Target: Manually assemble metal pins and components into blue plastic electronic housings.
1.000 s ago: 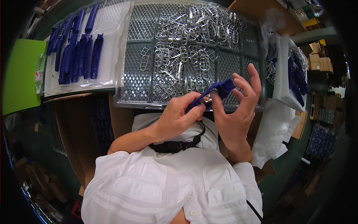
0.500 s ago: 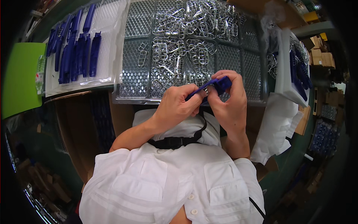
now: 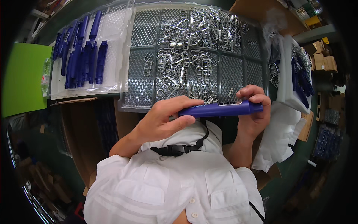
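Note:
A long dark-blue plastic casing (image 3: 218,110) lies level across both of my hands, in front of my chest. Its left end is gripped between the thumb and fingers of my left hand (image 3: 158,117). My right hand (image 3: 254,121) grips the other end, fingers curled round it. A shiny metal wire frame (image 3: 230,103) shows along the casing's upper edge, near the right hand. Just beyond my hands stands a clear compartment tray (image 3: 141,31) with heaps of similar metal wire frames (image 3: 205,28).
At the left, a white tray (image 3: 115,48) holds several blue casings (image 3: 76,56). Beside it are a green sheet (image 3: 24,78) and a clear bottle (image 3: 45,76). A white foam box (image 3: 286,71) with blue parts stands right. An open cardboard box (image 3: 84,138) sits below the left tray.
The casing has turned from tilted and foreshortened to level and lengthwise. My right hand has moved right and lower, to its end; my hands are farther apart. The view has shifted slightly.

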Motion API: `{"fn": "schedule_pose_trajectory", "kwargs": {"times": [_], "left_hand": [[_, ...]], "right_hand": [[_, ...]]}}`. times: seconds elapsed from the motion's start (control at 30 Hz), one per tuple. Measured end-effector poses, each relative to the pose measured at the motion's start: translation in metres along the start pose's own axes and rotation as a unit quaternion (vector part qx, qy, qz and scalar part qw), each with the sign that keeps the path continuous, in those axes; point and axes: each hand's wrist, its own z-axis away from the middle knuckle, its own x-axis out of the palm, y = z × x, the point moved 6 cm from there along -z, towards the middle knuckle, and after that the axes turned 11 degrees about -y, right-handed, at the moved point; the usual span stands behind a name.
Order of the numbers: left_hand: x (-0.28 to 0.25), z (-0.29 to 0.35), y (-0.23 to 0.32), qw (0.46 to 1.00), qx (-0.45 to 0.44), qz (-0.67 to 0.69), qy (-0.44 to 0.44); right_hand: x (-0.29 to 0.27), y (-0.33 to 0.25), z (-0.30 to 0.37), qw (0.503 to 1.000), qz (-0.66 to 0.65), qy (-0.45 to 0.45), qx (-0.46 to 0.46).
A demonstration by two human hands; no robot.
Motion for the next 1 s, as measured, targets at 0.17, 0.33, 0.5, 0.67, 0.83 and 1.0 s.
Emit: {"fn": "schedule_pose_trajectory", "kwargs": {"times": [0.17,0.33,0.5,0.67,0.83,1.0], "left_hand": [[-0.014,0.000,0.015,0.991,0.071,-0.085,0.078],[-0.034,-0.008,0.028,0.969,0.092,-0.192,0.123],[-0.137,-0.065,0.042,0.921,0.075,-0.275,0.266],[-0.293,-0.171,0.034,0.798,0.015,-0.438,0.414],[-0.397,-0.201,0.017,0.757,0.019,-0.487,0.435],[-0.327,-0.115,0.093,0.794,0.128,-0.436,0.403]], "right_hand": [[-0.002,0.007,0.002,0.998,0.068,-0.008,-0.001],[-0.011,0.021,0.003,0.974,0.185,0.023,0.128],[-0.030,0.031,0.022,0.974,0.101,0.071,0.188],[-0.032,0.034,0.036,0.969,0.136,0.059,0.195],[-0.027,0.040,0.033,0.962,0.148,0.030,0.228],[-0.013,0.031,0.023,0.936,0.266,-0.038,0.229]]}}
